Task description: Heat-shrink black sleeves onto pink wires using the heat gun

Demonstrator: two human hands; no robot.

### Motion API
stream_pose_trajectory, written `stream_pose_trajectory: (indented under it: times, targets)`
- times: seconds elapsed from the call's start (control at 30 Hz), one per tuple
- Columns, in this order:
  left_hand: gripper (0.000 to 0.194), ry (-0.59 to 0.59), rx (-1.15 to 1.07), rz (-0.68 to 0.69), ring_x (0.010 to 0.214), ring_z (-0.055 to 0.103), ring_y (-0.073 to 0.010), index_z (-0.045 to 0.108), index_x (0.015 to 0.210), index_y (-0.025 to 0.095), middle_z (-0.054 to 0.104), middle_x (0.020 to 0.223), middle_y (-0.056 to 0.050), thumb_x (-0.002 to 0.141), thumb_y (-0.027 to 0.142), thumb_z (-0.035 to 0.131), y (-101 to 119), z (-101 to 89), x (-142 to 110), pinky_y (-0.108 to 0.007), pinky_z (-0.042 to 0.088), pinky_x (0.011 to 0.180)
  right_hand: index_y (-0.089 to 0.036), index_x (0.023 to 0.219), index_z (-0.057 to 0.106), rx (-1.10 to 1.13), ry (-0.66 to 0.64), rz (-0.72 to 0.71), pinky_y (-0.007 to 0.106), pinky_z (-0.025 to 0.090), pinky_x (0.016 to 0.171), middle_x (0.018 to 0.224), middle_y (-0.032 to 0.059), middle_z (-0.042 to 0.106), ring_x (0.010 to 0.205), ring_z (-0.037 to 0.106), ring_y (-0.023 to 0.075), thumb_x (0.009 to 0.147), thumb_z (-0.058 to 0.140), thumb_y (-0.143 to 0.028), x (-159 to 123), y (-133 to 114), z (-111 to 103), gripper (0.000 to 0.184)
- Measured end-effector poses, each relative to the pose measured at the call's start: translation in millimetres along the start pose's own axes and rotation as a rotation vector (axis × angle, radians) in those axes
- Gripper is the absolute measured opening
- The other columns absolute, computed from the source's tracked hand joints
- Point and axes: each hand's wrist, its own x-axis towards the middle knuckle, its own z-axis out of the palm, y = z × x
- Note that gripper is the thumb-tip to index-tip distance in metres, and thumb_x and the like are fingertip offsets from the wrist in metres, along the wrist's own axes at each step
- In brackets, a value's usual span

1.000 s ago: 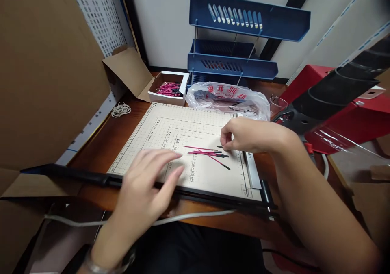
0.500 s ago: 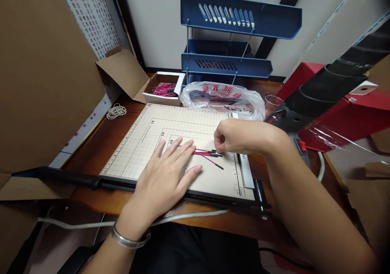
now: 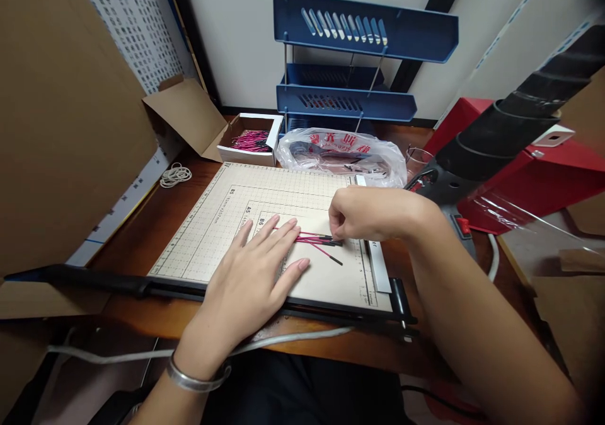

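Note:
My left hand [image 3: 253, 264] lies flat with fingers spread on the gridded board of a paper trimmer [image 3: 198, 232]. Its fingers rest over the left part of several thin pink wires [image 3: 309, 239], hiding that end. The wires have black ends and fan out to the right; one black end [image 3: 336, 260] points apart from the rest, toward the front. My right hand [image 3: 350, 214] is curled at the black ends, thumb and fingertips pinched on one of them. The back of the hand partly hides this grip. A light metal strip [image 3: 379, 267] runs along the board's right edge.
Behind the board stand an open white box [image 3: 275, 136] of pink wires, a clear plastic bag [image 3: 397, 166] and a blue tray rack [image 3: 425, 37]. Rubber bands [image 3: 176, 175] lie left. The trimmer's black handle [image 3: 104, 280] extends front left. A dark flexible hose [image 3: 491, 138] rises at right.
The view has shifted slightly. My right hand has dipped a little onto the black wire ends, covering more of them. My left hand stays flat in place.

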Motion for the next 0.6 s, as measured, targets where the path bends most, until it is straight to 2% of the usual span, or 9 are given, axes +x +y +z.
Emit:
stream_pose_trajectory:
  times: [0.33, 0.47, 0.6]
  targets:
    - [0.058, 0.015, -0.003, 0.003, 0.153, 0.038, -0.0309, 0.052, 0.154, 0.022, 0.049, 0.159, -0.005, 0.107, 0.054, 0.039, -0.8, 0.3, -0.9, -0.060, 0.026, 0.128, -0.019, 0.078, 0.076, 0.044, 0.018, 0.021, 0.030, 0.038, 0.058, 0.072, 0.0049, 0.071, 0.065, 0.061, 0.0179, 0.079, 0.066, -0.025, 2.4, 7.2, -1.1, 0.011]
    - [0.058, 0.017, 0.016, 0.008, 0.153, 0.039, -0.0313, 0.052, 0.153, 0.022, 0.049, 0.159, -0.004, 0.107, 0.054, 0.039, -1.3, 0.8, -0.6, -0.061, 0.028, 0.127, -0.018, 0.078, 0.076, 0.059, 0.033, -0.010, 0.030, 0.039, 0.056, 0.073, 0.0058, 0.072, 0.065, 0.061, 0.0181, 0.078, 0.065, -0.024, 2.4, 6.9, -1.1, 0.012]
    - [0.058, 0.024, 0.002, 0.004, 0.153, 0.039, -0.0309, 0.053, 0.153, 0.023, 0.050, 0.158, -0.005, 0.106, 0.054, 0.041, -1.6, 1.4, -1.2, -0.060, 0.027, 0.128, -0.017, 0.080, 0.077, 0.052, -0.002, 0.018, 0.029, 0.039, 0.056, 0.075, 0.0070, 0.073, 0.065, 0.062, 0.0187, 0.076, 0.065, -0.024, 1.3, 5.8, 0.0, 0.014]
